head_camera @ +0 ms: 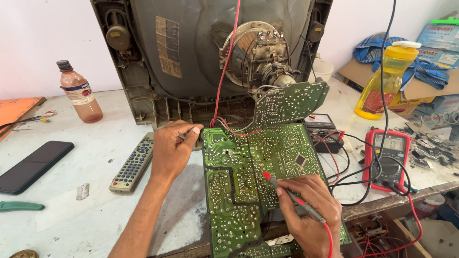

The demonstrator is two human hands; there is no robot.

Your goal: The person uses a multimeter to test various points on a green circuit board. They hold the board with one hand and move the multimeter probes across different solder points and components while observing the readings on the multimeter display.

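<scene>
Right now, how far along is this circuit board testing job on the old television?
Done: the television's back is off, its grey picture tube exposed, and the large green circuit board lies solder side up. In hand: the right hand holds the red-tipped probe on the board while the left hand steadies its top corner. The red multimeter is wired up. Left: reassembly; the television remains open.

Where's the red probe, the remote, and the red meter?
red probe point(287, 190), head view, on its shaft near the tip.
remote control point(135, 165), head view, on its keypad.
red multimeter point(388, 160), head view, on its dial.
</scene>
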